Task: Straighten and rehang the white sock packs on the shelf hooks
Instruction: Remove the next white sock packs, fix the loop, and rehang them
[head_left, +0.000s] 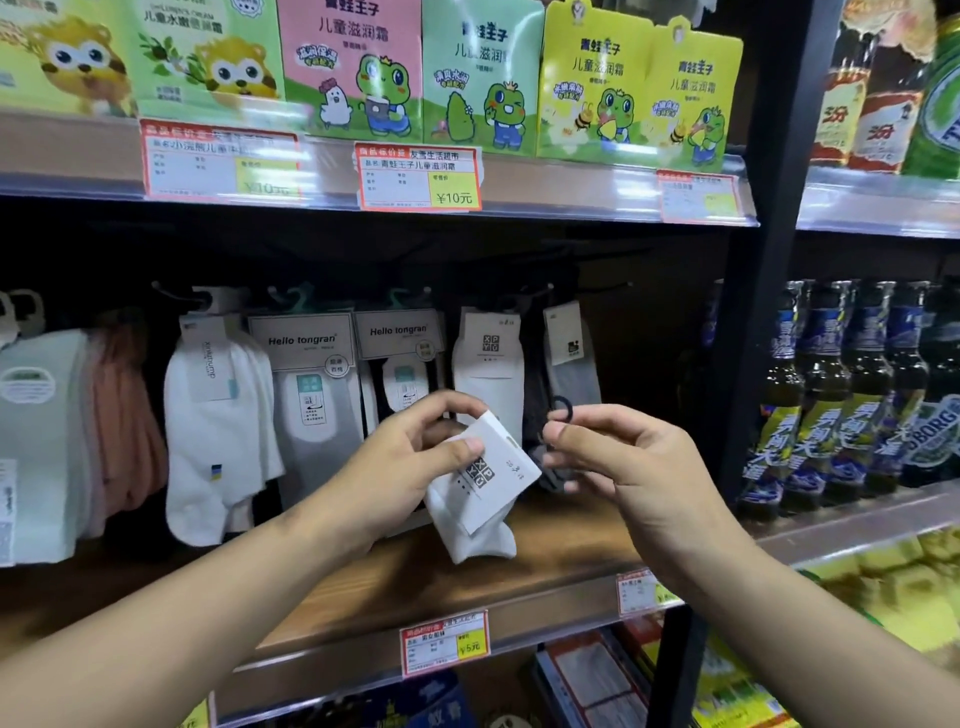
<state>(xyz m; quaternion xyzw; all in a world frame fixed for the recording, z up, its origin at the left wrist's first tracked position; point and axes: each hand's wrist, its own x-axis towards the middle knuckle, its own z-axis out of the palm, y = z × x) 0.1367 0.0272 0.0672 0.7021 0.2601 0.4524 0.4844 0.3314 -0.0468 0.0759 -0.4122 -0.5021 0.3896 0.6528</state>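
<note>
In front of the sock shelf, the left hand (415, 457) pinches a loose white sock pack with a paper label (480, 483), tilted with its hang-tab up-right toward the right hand (618, 457), whose fingertips pinch a small black plastic hook (558, 415), below the matching hung white sock pack (488, 364).

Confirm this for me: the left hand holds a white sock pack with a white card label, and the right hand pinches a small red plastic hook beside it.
Wrong in one respect: the hook is black, not red. In the head view the left hand holds the white sock pack with a white card label, and the right hand pinches a small black plastic hook beside it.
</note>
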